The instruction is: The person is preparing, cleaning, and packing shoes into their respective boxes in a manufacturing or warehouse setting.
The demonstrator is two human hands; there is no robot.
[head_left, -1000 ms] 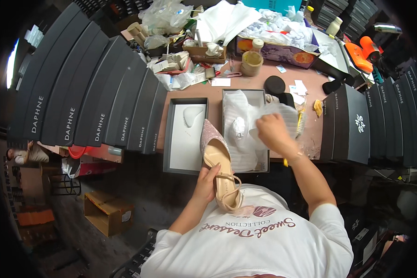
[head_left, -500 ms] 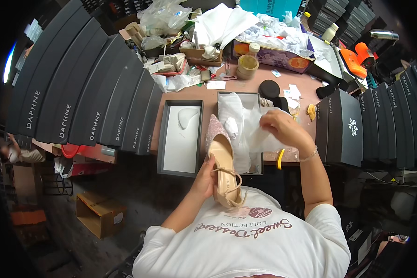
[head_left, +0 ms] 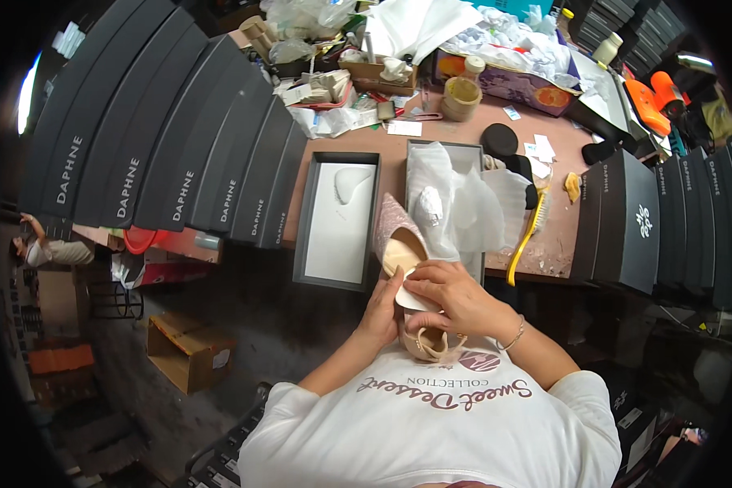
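Note:
A pointed shoe [head_left: 398,224] with a pink glittery toe, beige lining and thin ankle strap is held in front of my shirt, toe pointing away from me. My left hand [head_left: 382,313] grips its left side, thumb over the edge. Across the shoe's middle, my right hand [head_left: 455,297] has its fingers closed on a small white flat piece [head_left: 415,301], partly covered by the fingers. Beyond the toe lies an open dark box [head_left: 478,272] with white tissue paper [head_left: 472,211] spread in and over it. Left of that sits a shallow dark box lid [head_left: 301,268] with a white inside.
Dark shoeboxes stand in rows at left [head_left: 150,130] and right [head_left: 614,220]. A yellow-handled brush [head_left: 529,237] lies by the open box. Behind are a jar [head_left: 461,99], a black round lid [head_left: 500,140] and a carton of crumpled paper [head_left: 508,80]. A cardboard box [head_left: 189,354] rests on the floor.
My right hand has come from the tissue paper down to the shoe, now with the small white piece. The tissue lies spread to the right. The whole view has shifted slightly.

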